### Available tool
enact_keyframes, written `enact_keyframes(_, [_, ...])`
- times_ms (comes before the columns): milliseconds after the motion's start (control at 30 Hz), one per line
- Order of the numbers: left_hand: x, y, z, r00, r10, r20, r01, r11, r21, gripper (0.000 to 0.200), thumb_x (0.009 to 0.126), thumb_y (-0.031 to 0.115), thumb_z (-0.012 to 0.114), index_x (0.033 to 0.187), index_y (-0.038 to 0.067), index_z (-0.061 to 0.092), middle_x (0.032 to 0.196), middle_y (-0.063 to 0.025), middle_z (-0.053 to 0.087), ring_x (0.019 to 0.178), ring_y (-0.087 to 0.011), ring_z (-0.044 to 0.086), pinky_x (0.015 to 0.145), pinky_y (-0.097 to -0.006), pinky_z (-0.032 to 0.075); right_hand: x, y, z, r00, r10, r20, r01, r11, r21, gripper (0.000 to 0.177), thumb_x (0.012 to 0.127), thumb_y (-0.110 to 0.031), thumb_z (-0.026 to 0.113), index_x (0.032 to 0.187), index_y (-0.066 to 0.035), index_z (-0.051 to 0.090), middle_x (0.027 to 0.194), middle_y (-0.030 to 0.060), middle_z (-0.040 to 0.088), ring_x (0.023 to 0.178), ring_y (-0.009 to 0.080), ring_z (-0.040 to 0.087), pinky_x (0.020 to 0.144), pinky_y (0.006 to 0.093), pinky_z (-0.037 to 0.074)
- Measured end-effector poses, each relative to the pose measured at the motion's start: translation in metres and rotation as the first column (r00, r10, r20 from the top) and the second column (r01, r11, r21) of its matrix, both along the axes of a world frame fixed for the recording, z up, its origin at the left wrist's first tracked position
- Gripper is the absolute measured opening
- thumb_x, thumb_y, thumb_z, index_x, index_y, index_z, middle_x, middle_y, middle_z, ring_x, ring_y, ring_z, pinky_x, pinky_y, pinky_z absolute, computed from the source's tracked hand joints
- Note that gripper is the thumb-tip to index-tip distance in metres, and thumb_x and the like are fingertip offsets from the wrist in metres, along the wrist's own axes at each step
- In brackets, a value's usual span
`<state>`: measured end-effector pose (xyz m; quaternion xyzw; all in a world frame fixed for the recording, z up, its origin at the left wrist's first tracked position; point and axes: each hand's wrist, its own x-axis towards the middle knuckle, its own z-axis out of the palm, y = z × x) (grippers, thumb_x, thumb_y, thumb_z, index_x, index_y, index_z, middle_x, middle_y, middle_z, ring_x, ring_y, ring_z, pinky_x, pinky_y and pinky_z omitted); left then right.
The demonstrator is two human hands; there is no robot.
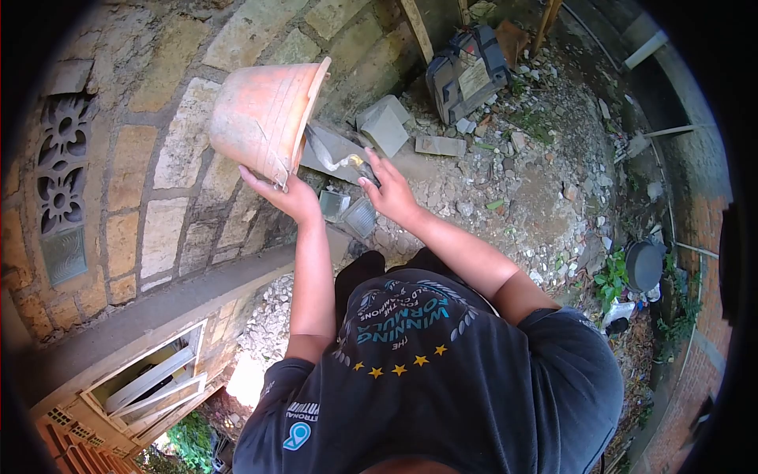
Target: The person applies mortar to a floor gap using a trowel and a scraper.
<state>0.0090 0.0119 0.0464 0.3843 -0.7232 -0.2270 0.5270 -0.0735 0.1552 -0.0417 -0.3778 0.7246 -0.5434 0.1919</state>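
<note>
Head view shows the left hand (286,194) with its grip closed against the underside of a tilted orange bucket (254,114), which is held up before the block wall (164,231), its mouth turned toward the right hand (388,188). That hand's grip is wrapped on a trowel (344,163), metal neck toward the bucket's rim; beyond, grey blocks (385,129) lie along the wall-side edge of the rubble-strewn ground (505,213).
</note>
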Motion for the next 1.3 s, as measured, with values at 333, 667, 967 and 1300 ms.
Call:
enact_keyframes(333, [-0.003,0.006,0.006,0.999,-0.030,-0.039,0.028,0.998,-0.059,0.075,0.092,-0.002,0.058,0.153,-0.003,0.014,0.154,-0.0265,0.025,0.142,-0.0364,0.031,0.117,-0.0471,0.027,0.001,-0.006,-0.007,0.999,0.012,-0.040,-0.017,0.990,-0.138,0.060,0.095,-0.022,0.062,0.147,-0.006,0.039,0.107,0.0205,0.057,0.095,0.0399,0.059,0.083,0.0424,0.050])
enact_keyframes(667, [0.000,0.008,0.005,1.000,-0.002,0.005,0.003,0.999,-0.038,0.072,0.095,0.004,0.059,0.153,-0.003,0.017,0.155,-0.0261,0.025,0.142,-0.0355,0.031,0.117,-0.0470,0.027,0.006,-0.006,-0.004,0.998,-0.024,-0.054,0.012,0.976,-0.219,0.057,0.095,-0.019,0.061,0.147,-0.005,0.040,0.107,0.0208,0.058,0.096,0.0411,0.059,0.084,0.0424,0.050])
enact_keyframes(967, [0.001,0.001,0.002,0.999,0.035,-0.004,-0.035,0.999,0.012,0.072,0.096,0.007,0.058,0.154,-0.003,0.017,0.157,-0.0256,0.022,0.145,-0.0355,0.028,0.119,-0.0467,0.023,0.005,-0.001,-0.006,0.998,-0.026,-0.058,0.015,0.982,-0.188,0.058,0.094,-0.018,0.062,0.147,-0.009,0.040,0.105,0.0192,0.057,0.092,0.0395,0.059,0.082,0.0425,0.050])
enact_keyframes(1300, [0.000,0.003,0.001,0.996,0.084,-0.037,-0.077,0.985,0.156,0.066,0.097,0.008,0.052,0.153,-0.005,0.019,0.157,-0.0264,0.024,0.147,-0.0366,0.024,0.120,-0.0458,0.019,-0.006,-0.001,0.002,0.992,0.120,-0.027,-0.121,0.993,-0.011,0.055,0.096,-0.019,0.060,0.147,-0.009,0.042,0.109,0.0199,0.059,0.098,0.0395,0.060,0.085,0.0411,0.050])
